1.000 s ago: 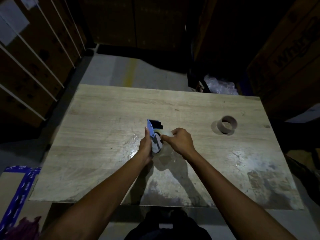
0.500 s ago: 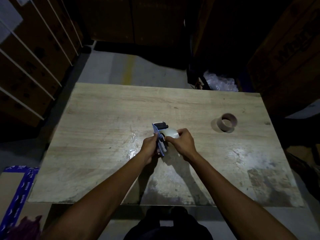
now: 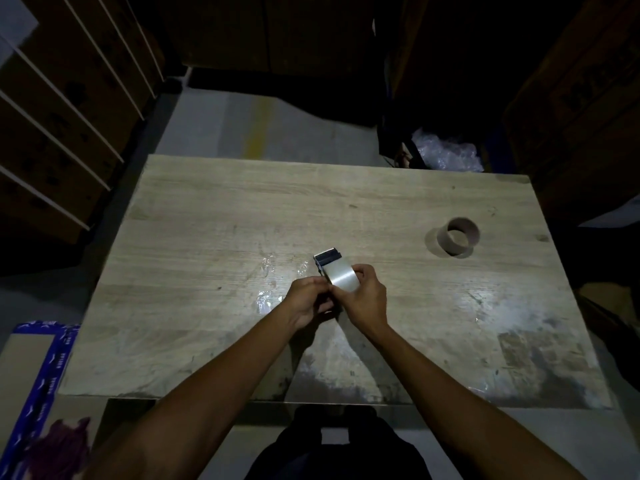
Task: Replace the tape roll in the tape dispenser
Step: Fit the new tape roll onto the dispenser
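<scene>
The tape roll [image 3: 343,279] is pinched in the right hand's [image 3: 365,301] grip, against the right side of the tape dispenser [image 3: 327,260], which is held by the left hand [image 3: 306,301].

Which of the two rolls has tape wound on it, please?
The glossy clear tape roll gripped by the right hand at the dispenser; the brown cardboard core standing alone on the table is bare.

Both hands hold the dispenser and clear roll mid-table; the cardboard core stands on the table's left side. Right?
No. The head view shows the cardboard core on the table's right side; left hand and right hand do hold the dispenser and clear roll.
</scene>
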Action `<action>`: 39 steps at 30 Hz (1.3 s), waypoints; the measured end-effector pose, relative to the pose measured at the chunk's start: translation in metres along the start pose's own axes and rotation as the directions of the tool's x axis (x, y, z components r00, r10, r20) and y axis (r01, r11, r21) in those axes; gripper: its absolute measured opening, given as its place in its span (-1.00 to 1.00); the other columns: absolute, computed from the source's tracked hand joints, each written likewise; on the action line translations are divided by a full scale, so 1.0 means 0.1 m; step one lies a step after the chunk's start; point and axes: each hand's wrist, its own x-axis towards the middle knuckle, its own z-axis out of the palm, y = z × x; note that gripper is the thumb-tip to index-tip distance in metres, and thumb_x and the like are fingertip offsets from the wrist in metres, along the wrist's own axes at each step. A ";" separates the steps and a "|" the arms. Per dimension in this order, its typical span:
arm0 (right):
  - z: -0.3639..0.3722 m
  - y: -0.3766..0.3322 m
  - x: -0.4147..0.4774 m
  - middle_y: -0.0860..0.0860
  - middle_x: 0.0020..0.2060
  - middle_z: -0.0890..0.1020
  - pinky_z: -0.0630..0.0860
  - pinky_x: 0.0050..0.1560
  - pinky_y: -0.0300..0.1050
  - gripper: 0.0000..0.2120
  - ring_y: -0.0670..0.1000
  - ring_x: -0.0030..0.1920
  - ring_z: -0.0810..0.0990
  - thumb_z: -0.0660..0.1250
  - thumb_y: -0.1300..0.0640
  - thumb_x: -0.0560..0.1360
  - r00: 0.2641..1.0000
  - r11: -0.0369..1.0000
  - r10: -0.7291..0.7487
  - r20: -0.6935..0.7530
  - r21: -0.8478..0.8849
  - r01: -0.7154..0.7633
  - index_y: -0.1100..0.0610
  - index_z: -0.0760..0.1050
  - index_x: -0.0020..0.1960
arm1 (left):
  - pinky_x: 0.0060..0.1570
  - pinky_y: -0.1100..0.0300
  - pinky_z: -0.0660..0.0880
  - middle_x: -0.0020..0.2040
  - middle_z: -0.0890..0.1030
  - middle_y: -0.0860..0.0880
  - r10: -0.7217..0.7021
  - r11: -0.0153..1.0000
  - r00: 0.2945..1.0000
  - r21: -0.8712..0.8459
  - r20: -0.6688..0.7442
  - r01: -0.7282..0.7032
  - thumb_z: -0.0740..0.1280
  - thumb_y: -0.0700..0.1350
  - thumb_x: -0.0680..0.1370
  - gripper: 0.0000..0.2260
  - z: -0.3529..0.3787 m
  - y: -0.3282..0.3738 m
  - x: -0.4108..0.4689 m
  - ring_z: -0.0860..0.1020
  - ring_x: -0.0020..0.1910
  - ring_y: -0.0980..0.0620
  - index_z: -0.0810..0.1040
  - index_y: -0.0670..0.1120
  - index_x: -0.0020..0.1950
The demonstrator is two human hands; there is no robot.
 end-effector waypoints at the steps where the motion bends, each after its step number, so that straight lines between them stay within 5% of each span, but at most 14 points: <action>1: 0.00 0.02 0.01 -0.09 -0.07 0.58 0.49 -0.24 -0.31 -0.43 -0.08 -0.13 0.59 0.57 -0.03 0.34 1.000 1.000 -0.007 -0.005 -0.003 0.007 0.10 0.44 0.24 | -0.36 0.18 0.60 -0.16 0.63 -0.20 -0.007 1.000 1.000 -0.021 0.003 0.007 0.25 -0.43 0.54 -0.84 0.00 -0.02 0.02 0.61 -0.22 -0.07 0.57 -0.24 -0.04; 6: -0.03 0.04 0.02 -0.10 -0.11 0.57 0.43 -0.28 -0.39 -0.41 -0.10 -0.17 0.57 0.56 -0.14 0.33 0.998 1.000 -0.002 -0.058 -0.006 0.002 0.11 0.46 0.22 | -0.28 0.13 0.63 -0.16 0.60 -0.23 -0.004 0.998 1.000 -0.057 -0.031 0.002 0.22 -0.46 0.52 -0.82 0.07 -0.01 0.06 0.60 -0.17 -0.12 0.56 -0.26 -0.09; 9: -0.01 0.04 -0.02 -0.09 -0.11 0.58 0.37 -0.34 -0.45 -0.43 -0.10 -0.19 0.56 0.54 -0.14 0.36 0.995 1.000 0.003 -0.097 -0.004 -0.004 0.11 0.45 0.22 | 0.09 -0.18 0.58 -0.08 0.58 -0.33 -0.008 0.997 1.000 -0.076 -0.021 0.007 0.20 -0.46 0.46 -0.74 0.14 -0.01 0.09 0.57 -0.08 -0.23 0.57 -0.37 0.09; 11: 0.03 0.07 -0.04 -0.07 -0.09 0.59 0.49 -0.28 -0.30 -0.43 -0.06 -0.17 0.59 0.53 -0.14 0.37 0.993 1.000 0.000 -0.116 0.005 0.000 0.11 0.44 0.23 | 0.21 -0.25 0.49 -0.07 0.56 -0.35 -0.007 0.997 1.000 -0.082 -0.029 0.004 0.20 -0.46 0.44 -0.70 0.14 -0.02 0.10 0.55 -0.08 -0.23 0.55 -0.41 0.13; 15: 0.02 0.09 -0.03 -0.05 -0.05 0.56 0.47 -0.28 -0.34 -0.45 -0.04 -0.12 0.58 0.55 -0.07 0.36 0.980 0.987 0.125 -0.157 0.118 -0.107 0.12 0.44 0.23 | -0.04 -0.10 0.65 -0.02 0.61 -0.37 0.017 0.998 0.999 -0.057 -0.037 -0.019 0.25 -0.39 0.49 -0.81 0.18 -0.02 0.07 0.61 -0.06 -0.26 0.59 -0.34 0.06; 19: -0.01 0.10 0.05 0.06 0.04 0.62 0.42 -0.28 -0.35 -0.44 -0.02 -0.10 0.57 0.57 -0.03 0.35 0.969 0.974 0.178 -0.168 0.172 -0.149 0.14 0.45 0.23 | -0.35 0.13 0.57 -0.13 0.56 -0.27 0.079 0.997 0.996 -0.014 -0.049 -0.080 0.29 -0.35 0.54 -0.85 0.26 0.00 0.06 0.53 -0.30 -0.10 0.58 -0.32 0.07; 25: -0.27 0.25 0.12 0.02 0.05 0.53 0.40 -0.42 -0.52 -0.40 -0.26 -0.19 0.48 0.57 0.15 0.38 0.996 0.990 0.058 0.063 0.124 -0.066 0.19 0.39 0.32 | -0.17 0.03 0.58 -0.09 0.61 -0.26 0.134 0.985 0.991 0.109 -0.017 -0.132 0.28 -0.44 0.48 -0.81 0.39 -0.02 0.07 0.59 -0.17 -0.15 0.55 -0.24 0.02; 29: -0.36 0.32 0.20 0.01 0.17 0.54 0.42 -0.24 -0.44 -0.30 -0.06 0.02 0.54 0.58 0.11 0.32 0.987 0.995 -0.090 0.136 -0.039 0.096 0.05 0.37 0.38 | -0.32 0.09 0.59 -0.06 0.65 -0.27 0.174 0.964 0.984 0.211 -0.024 -0.165 0.32 -0.41 0.47 -0.79 0.46 0.00 0.07 0.64 -0.17 -0.17 0.56 -0.27 0.09; 33: -0.41 0.36 0.19 -0.03 0.07 0.43 0.23 -0.26 -0.46 -0.29 -0.12 -0.05 0.41 0.51 -0.04 0.40 0.971 0.946 -0.189 0.146 -0.237 0.220 0.01 0.30 0.46 | -0.30 0.11 0.55 -0.18 0.62 -0.15 0.208 0.954 0.975 0.236 -0.083 -0.184 0.31 -0.41 0.49 -0.83 0.57 0.00 0.05 0.59 -0.25 -0.08 0.54 -0.20 0.00; 37: -0.41 0.46 0.18 0.00 0.04 0.45 0.24 -0.30 -0.42 -0.36 -0.06 -0.06 0.47 0.50 -0.05 0.40 0.980 0.947 -0.167 0.106 -0.260 0.189 0.02 0.34 0.39 | -0.23 0.08 0.52 -0.13 0.61 -0.15 0.229 0.947 0.967 0.255 -0.110 -0.195 0.31 -0.37 0.50 -0.86 0.69 -0.05 0.04 0.57 -0.18 -0.07 0.53 -0.17 -0.02; 39: -0.41 0.52 0.23 0.03 0.08 0.48 0.40 -0.21 -0.32 -0.36 0.02 0.04 0.53 0.55 -0.05 0.33 0.986 0.960 -0.124 0.111 -0.238 0.147 0.03 0.39 0.33 | -0.23 0.09 0.52 -0.12 0.61 -0.16 0.219 0.956 0.969 0.223 -0.117 -0.189 0.29 -0.39 0.51 -0.85 0.72 -0.06 0.02 0.58 -0.19 -0.08 0.52 -0.16 -0.06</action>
